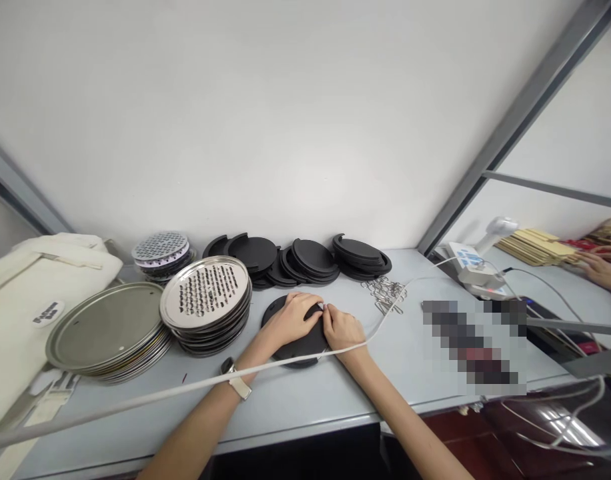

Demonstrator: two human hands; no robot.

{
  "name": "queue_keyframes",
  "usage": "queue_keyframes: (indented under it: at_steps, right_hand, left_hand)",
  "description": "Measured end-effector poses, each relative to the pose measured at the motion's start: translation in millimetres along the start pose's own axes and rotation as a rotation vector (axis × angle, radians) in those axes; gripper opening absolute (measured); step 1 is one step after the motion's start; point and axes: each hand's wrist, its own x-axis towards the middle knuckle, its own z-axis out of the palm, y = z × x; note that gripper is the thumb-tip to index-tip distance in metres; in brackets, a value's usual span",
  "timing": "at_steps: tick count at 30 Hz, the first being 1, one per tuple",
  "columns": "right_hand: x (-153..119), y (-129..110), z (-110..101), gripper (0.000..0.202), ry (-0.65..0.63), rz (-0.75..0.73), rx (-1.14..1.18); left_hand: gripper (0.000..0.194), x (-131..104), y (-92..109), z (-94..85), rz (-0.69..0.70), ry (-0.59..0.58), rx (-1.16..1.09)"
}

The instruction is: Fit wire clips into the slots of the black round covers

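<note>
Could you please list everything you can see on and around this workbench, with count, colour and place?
black disc: one, black, flat at table centre under both hands
black disc piles: several overlapping heaps, black, along the wall
perforated metal plates: one stack, silver, left of centre
plain metal trays: one stack, silver, further left
small perforated discs: one stack, silver, rear left
metal clips: a loose heap, silver, right of the hands
cloth bag: one, cream, far left
white cable: one, white, across the table front
white device: one, white, rear right
table: one, grey
another person's hand: one, far right
left hand: on the disc, a watch on the wrist
right hand: fingers at the disc's edge
</note>
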Motion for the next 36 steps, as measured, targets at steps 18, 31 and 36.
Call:
queue_keyframes:
  at_steps: [18,31,36]
  right_hand:
    - [-1.8,-3.9,-7.4,0.028,-0.038,-0.002,-0.031]
    - [-1.5,-2.0,-4.4,0.031,-0.020,0.038,0.004]
    - [-1.6,-2.1,-5.1,0.032,-0.024,0.039,0.007]
  left_hand:
    - [0.026,-0.1,-1.0,0.8,-0.007,-0.005,0.000]
    - [0.022,0.7,2.3,-1.9,-0.012,-0.023,0.003]
    - [0.021,0.6,2.5,-2.1,-0.008,-0.029,0.010]
